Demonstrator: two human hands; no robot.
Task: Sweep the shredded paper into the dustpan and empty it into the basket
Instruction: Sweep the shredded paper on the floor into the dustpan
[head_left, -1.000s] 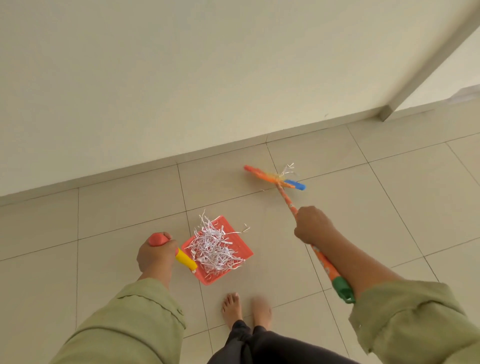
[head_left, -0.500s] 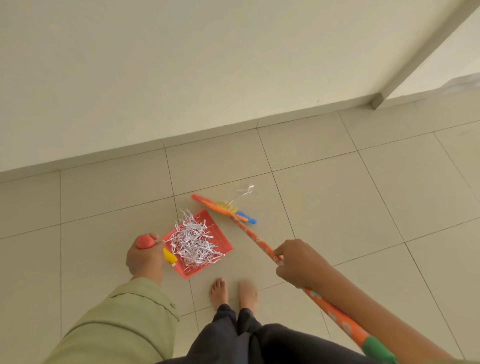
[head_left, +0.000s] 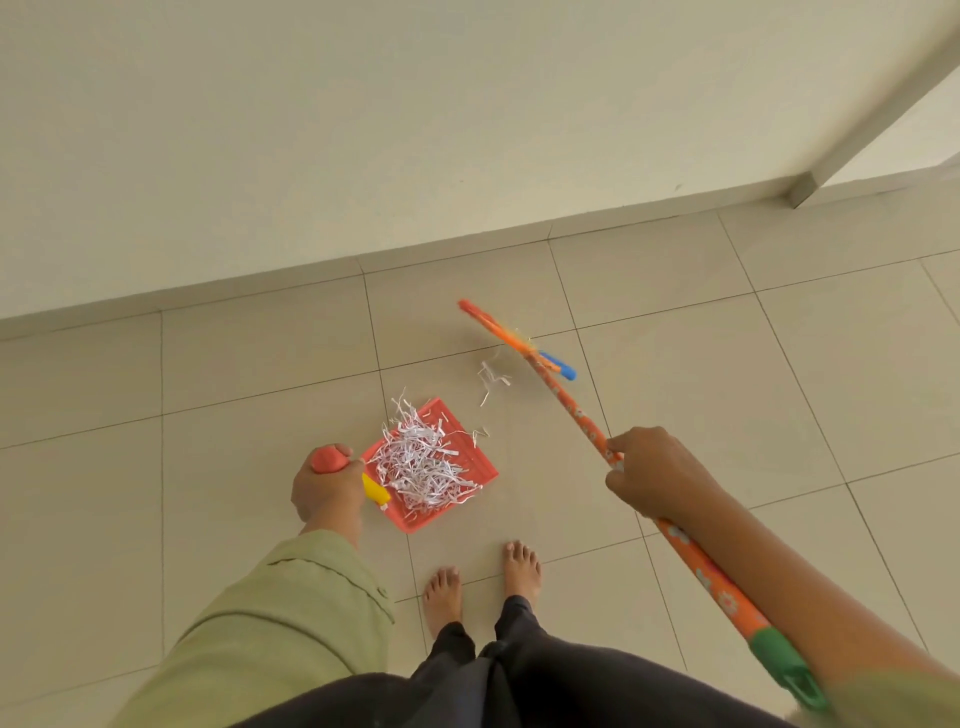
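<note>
Floor: beige tiled floor (head_left: 675, 322), loose white paper strips (head_left: 491, 376).
Left hand (head_left: 328, 488): grips red plastic dustpan (head_left: 480, 462) handle.
Right hand (head_left: 657, 475): fingers curled round orange floral broom (head_left: 566, 405).

Your right hand (head_left: 655, 475) swings the broom (head_left: 524, 347) head away from the dustpan (head_left: 480, 460) lip, where it sat half a second ago, back out beyond it. A few paper strips (head_left: 491, 378) that clung to the bristles now lie on the floor between broom and pan.
</note>
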